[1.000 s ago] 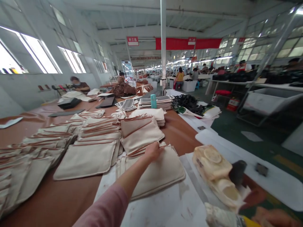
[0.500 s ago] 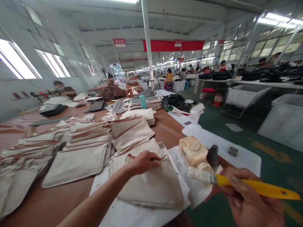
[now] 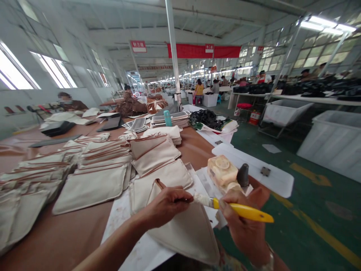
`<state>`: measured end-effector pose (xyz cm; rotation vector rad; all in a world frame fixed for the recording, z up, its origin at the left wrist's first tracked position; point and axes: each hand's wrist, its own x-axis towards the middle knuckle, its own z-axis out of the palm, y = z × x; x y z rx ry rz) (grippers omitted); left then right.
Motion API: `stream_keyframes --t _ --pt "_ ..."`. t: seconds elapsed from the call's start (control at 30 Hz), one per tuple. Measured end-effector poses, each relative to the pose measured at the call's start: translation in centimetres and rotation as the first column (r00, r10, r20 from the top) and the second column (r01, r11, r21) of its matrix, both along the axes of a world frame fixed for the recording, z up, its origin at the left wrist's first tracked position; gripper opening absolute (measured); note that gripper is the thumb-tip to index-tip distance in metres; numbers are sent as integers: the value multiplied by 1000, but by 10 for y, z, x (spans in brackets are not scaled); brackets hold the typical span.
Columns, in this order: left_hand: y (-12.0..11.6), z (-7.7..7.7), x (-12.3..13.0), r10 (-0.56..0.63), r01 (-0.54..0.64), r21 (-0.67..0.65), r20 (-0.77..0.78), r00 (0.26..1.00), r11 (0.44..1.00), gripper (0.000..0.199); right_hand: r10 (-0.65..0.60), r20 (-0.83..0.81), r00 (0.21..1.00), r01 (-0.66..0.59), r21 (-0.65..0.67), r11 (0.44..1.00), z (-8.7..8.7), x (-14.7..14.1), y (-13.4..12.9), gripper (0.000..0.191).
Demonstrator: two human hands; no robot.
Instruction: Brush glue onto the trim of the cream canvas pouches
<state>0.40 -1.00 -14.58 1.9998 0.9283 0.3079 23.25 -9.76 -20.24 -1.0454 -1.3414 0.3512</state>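
Observation:
My left hand (image 3: 169, 205) pinches the top edge of a beige fabric pouch (image 3: 188, 229), which is lifted and tilted at the table's front edge. In my right hand (image 3: 244, 224) is a brush (image 3: 242, 211) with a yellow handle; its pale bristles touch or nearly touch the pouch's edge beside my left fingertips. Another beige pouch (image 3: 163, 180) lies beneath, on white paper (image 3: 115, 222). Behind my right hand stands a stained, pale plastic container (image 3: 222, 169), with a dark cone-shaped object (image 3: 243, 175) close to its right.
Stacks of beige pouches (image 3: 98, 184) cover the brown table (image 3: 76, 233) at left. A teal bottle (image 3: 167, 118) stands on stacked panels farther back. White bins (image 3: 332, 143) are at right; a person (image 3: 70, 101) sits at far left.
My right hand has brought the brush left, from beside the container to the pouch's edge. My left hand has raised that edge, and the pouch now tilts. The view has shifted slightly.

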Motion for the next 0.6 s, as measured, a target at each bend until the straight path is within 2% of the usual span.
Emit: stream_keyframes --t 0.1,0.2,0.3,0.37,0.4,0.47,0.5,0.6 --pt "-4 1 -4 10 -10 -2 6 1000 1000 21 -64 113 991 59 43 997 4 4 0 5" --pt "-9 -1 -5 19 -19 -9 11 1000 1000 25 -144 33 989 141 77 987 9 6 -5 4" --pt "-17 -1 -3 41 -42 77 20 999 996 30 -33 19 999 32 33 999 8 2 -9 7" --pt "-24 -1 -2 42 -51 204 45 998 978 28 36 38 999 -36 -19 999 6 0 -9 11" --pt "-28 -1 -2 28 -44 279 61 998 959 26 30 35 999 -29 -33 999 5 1 -9 11" --pt "-36 0 -4 -44 7 458 70 997 889 22 -46 -9 999 45 -23 999 6 8 -9 10" --pt "-40 1 -6 -85 46 551 46 995 833 22 -76 -51 996 76 -12 997 8 13 -10 9" --pt "-48 4 -9 -148 195 784 -132 980 589 23 -71 -232 970 65 -35 997 16 24 -15 9"
